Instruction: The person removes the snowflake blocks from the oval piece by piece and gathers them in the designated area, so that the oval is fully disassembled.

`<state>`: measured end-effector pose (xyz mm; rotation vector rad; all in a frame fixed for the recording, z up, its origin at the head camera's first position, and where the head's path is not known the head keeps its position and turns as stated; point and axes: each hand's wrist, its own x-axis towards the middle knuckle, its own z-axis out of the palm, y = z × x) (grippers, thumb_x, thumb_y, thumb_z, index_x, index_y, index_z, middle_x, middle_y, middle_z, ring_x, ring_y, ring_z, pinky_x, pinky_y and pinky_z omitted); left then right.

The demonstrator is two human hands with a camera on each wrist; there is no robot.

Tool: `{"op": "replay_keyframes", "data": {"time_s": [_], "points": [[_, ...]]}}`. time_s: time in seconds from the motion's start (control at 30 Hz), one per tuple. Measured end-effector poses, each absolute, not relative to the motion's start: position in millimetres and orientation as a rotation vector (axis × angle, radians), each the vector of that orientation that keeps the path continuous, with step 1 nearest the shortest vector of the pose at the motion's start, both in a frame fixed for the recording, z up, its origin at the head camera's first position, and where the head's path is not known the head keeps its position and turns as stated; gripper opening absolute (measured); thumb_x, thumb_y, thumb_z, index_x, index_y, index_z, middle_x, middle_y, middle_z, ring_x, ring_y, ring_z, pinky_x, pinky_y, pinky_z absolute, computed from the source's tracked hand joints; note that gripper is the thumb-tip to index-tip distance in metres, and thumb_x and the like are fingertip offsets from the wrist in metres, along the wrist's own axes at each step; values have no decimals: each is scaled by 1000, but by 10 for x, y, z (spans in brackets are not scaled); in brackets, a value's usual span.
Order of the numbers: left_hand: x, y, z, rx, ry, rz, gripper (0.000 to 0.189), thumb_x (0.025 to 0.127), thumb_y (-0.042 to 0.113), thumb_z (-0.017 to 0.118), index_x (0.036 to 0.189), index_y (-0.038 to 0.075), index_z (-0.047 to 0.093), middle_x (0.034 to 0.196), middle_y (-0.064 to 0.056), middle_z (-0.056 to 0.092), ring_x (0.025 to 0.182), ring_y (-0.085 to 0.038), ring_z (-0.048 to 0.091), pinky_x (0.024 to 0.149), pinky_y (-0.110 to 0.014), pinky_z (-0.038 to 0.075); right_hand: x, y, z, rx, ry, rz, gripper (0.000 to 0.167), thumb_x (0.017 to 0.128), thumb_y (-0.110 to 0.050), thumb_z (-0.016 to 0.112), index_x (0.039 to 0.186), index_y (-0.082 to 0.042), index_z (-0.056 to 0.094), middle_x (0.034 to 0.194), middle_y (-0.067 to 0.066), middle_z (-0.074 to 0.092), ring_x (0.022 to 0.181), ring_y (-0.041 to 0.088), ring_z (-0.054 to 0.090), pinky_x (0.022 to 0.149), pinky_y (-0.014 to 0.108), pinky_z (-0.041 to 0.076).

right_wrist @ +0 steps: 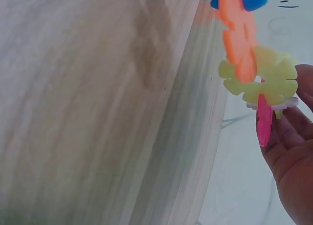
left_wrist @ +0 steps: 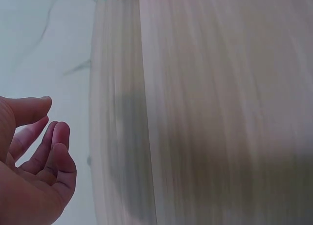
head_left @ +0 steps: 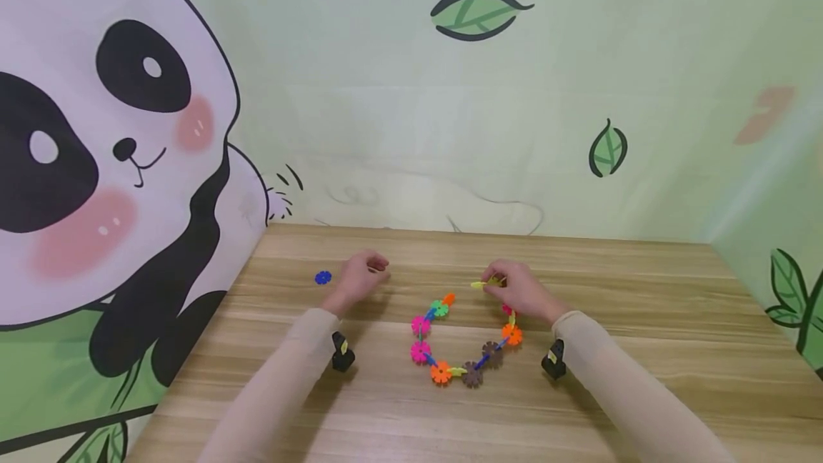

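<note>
A chain of interlocking plastic snowflake discs [head_left: 440, 373] curves in a U across the table, in orange, pink, brown, blue, green and yellow. At its right end my right hand [head_left: 517, 288] pinches a yellow snowflake disc [head_left: 477, 284], raised over the table. In the right wrist view, yellow [right_wrist: 269, 78], orange [right_wrist: 237, 36] and pink discs [right_wrist: 264, 120] of the chain stand before the fingers. The left end of the U finishes in an orange disc [head_left: 449, 299]. My left hand [head_left: 363, 274] hovers left of the chain, fingers loosely bent, holding nothing [left_wrist: 39, 161].
A single blue snowflake disc [head_left: 323, 277] lies left of my left hand. The wooden table [head_left: 398, 427] ends at the back against a pale green wall cloth [head_left: 360, 91] with a printed panda and leaves. Black wrist cameras [head_left: 343, 352] sit on both sleeves.
</note>
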<state>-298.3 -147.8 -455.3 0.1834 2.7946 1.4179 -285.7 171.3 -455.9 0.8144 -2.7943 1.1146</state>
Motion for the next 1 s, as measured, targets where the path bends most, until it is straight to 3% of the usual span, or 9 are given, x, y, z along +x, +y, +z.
{"op": "replay_keyframes", "data": {"time_s": [0.37, 0.73, 1.0], "points": [[-2954, -1072, -4559, 274, 2675, 1451, 20, 87, 9, 67, 104, 0, 65, 95, -7, 65, 87, -20, 59, 74, -31, 51, -2880, 1709, -4561, 776, -2813, 1127, 6, 87, -7, 67, 90, -11, 65, 94, 1, 64, 86, 18, 58, 77, 35, 52], [-2885, -715, -4511, 410, 2650, 1442, 14, 88, 12, 66, 100, 3, 65, 93, -5, 65, 87, -20, 60, 75, -31, 51, -2879, 1701, -4553, 781, -2821, 1143, 6, 87, -6, 67, 91, -10, 64, 94, 2, 64, 86, 19, 59, 77, 36, 52], [-2859, -558, -4448, 417, 2562, 1450, 19, 90, 11, 65, 106, 2, 64, 95, -2, 64, 89, -18, 59, 77, -29, 51, -2888, 1703, -4559, 789, -2806, 1178, 6, 88, -5, 66, 92, -10, 65, 96, 3, 64, 86, 18, 60, 77, 36, 52]]}}
